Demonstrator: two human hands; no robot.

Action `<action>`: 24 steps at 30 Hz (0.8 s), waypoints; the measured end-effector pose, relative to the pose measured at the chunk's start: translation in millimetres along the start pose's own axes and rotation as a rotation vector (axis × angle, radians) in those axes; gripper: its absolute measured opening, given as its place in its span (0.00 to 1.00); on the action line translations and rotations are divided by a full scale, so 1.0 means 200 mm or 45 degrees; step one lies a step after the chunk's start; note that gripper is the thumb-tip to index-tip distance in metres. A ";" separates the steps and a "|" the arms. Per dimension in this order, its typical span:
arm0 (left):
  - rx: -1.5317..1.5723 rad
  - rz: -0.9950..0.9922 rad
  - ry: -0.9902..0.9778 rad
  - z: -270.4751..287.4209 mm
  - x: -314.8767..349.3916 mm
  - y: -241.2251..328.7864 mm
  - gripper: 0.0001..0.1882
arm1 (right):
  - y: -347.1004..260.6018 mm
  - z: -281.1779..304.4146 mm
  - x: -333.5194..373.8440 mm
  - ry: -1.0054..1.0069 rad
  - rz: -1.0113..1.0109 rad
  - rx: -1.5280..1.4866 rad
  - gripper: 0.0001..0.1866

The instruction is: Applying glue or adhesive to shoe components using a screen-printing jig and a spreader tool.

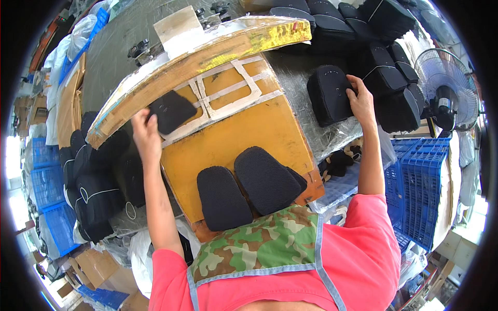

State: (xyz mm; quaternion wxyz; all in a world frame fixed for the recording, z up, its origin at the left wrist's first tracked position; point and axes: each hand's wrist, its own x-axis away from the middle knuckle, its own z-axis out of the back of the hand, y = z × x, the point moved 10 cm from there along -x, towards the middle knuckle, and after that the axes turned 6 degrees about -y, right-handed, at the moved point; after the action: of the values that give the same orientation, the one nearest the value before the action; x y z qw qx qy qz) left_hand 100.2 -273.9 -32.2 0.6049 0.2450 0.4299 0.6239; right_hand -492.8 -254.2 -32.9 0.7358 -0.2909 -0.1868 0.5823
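Observation:
My left hand (147, 136) pinches the edge of a black fabric piece (175, 111) with small light marks. The piece lies at the far left of an orange-yellow board (233, 132), by light tape strips, below a raised wooden frame (228, 51) with yellow stains. My right hand (361, 99) is at the right edge of a stack of black fabric pieces (328, 96), its thumb and fingers closed on the edge of the top piece. Two rounded black textured pads (223, 198) (267, 179) lie side by side on the board's near end, with another dark edge under the right one.
Tied bundles of black pieces (381, 70) stand at the far right, and more bundles (96, 194) at the left. A fan (447, 93) stands at the right edge above blue plastic crates (417, 186). Metal clamps (140, 49) sit behind the frame on the plastic-covered table (116, 67).

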 end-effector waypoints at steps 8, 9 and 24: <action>0.031 0.084 0.350 0.81 0.64 0.01 0.14 | -0.22 -0.05 -0.07 -0.012 0.358 0.504 0.24; 0.003 0.123 0.386 0.89 0.72 -0.01 0.14 | -0.26 -0.06 -0.09 -0.025 0.372 0.509 0.25; 0.134 0.306 0.231 0.90 0.67 -0.32 0.12 | -0.25 -0.35 -0.22 -0.379 0.356 0.414 0.35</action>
State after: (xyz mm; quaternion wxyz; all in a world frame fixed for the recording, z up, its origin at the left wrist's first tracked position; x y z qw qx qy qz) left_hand 264.4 -107.3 -22.8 0.4709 0.2687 0.4823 0.6880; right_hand -424.8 -319.0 -50.8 0.6496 -0.1029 -0.1549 0.7372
